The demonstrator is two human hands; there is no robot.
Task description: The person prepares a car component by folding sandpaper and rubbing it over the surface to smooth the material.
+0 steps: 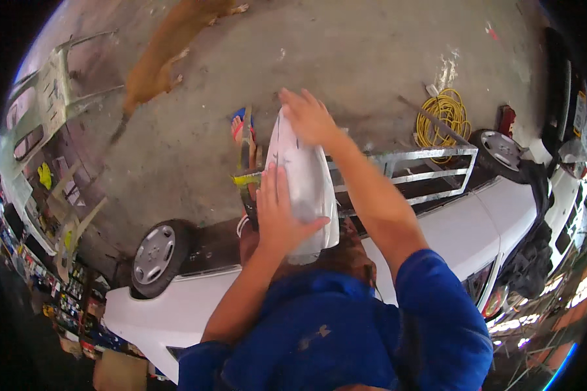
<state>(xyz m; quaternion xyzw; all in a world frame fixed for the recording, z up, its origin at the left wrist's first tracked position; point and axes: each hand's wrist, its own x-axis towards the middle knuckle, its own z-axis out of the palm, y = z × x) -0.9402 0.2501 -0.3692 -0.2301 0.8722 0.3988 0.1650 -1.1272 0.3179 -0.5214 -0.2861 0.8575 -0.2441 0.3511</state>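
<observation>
A long, tapered white panel piece [303, 192], with dark marks and a grey patch, lies in front of me on a metal stand [440, 154]. My left hand [280, 212] rests flat on its lower left part, fingers stretched and thumb out to the right. Higher up, my right hand [306, 120] lies on the narrow far end with fingers extended, slightly curved. Just left of the panel are metal bars with yellow tape [246, 179], and a foot in a blue sandal [240, 124] shows beyond them.
A brown dog [160, 55] lies on the concrete floor [359, 58]. A yellow cable coil [440, 114] sits right. White car bodywork [456, 228] with wheels [160, 257] runs close below the stand. Loose body panels [42, 117] stand left, near cluttered shelves [72, 313].
</observation>
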